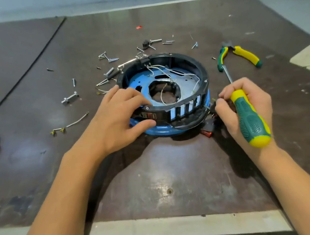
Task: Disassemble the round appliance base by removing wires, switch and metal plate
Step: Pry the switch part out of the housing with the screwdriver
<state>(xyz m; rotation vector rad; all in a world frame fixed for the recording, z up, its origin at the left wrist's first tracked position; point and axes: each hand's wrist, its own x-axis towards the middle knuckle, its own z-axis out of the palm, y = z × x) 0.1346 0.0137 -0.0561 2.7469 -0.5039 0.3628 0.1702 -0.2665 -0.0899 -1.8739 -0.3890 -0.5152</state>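
Mid-counter (174, 172), my left hand (119, 109) grips the round base (164, 90); my right hand (243, 106) clutches the screwdriver (249, 116), fingertips (219, 105) working beside the switch (207, 133). A hard tug could skid the base into loose screws (110, 59).

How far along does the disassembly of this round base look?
Done: screws and a detached wire lie on the table. In hand: the left hand grips the base; the right hand, gripping the screwdriver, works at its side. Left: white wires and the metal plate inside.
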